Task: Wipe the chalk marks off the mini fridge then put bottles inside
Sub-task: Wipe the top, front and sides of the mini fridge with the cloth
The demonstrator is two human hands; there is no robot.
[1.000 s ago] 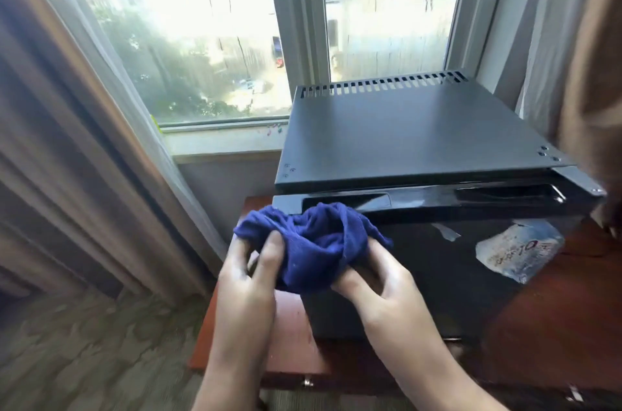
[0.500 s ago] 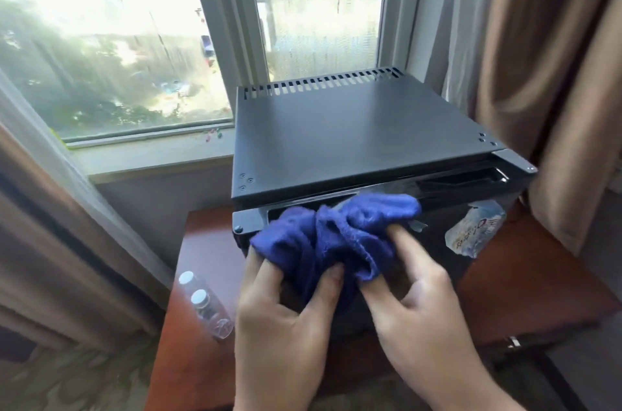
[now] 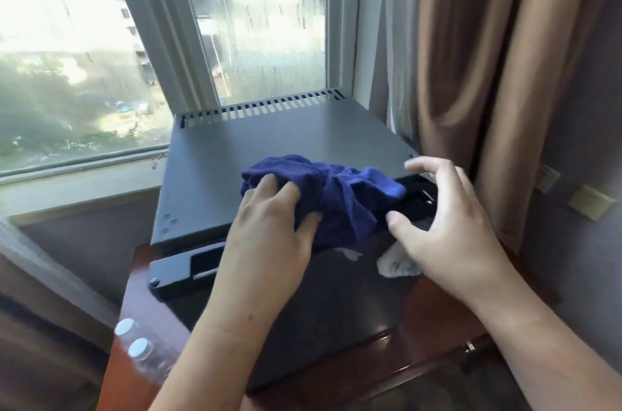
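A dark grey mini fridge [image 3: 269, 138] stands on a red-brown wooden table [image 3: 144, 282] under the window, its glossy black door facing me. A crumpled blue cloth [image 3: 340, 195] lies over the fridge's front top edge. My left hand [image 3: 269, 232] presses down on the cloth's left part, fingers closed into it. My right hand [image 3: 447, 225] hovers at the cloth's right end with fingers spread, touching only its edge. Two clear bottles with white caps [image 3: 134, 340] lie on the table at the fridge's lower left. A white smudge [image 3: 397, 264] shows on the door under my right hand.
The window sill [image 3: 80, 185] runs behind and left of the fridge. Brown curtains [image 3: 488, 74] hang close on the right, and another curtain [image 3: 40, 276] hangs at the left. A light sticker scrap [image 3: 351, 254] sits on the door beneath the cloth.
The cloth has risen from the door front onto the fridge's top front edge. My right hand let go of it and spread open; my left hand still holds it. The view shifted right.
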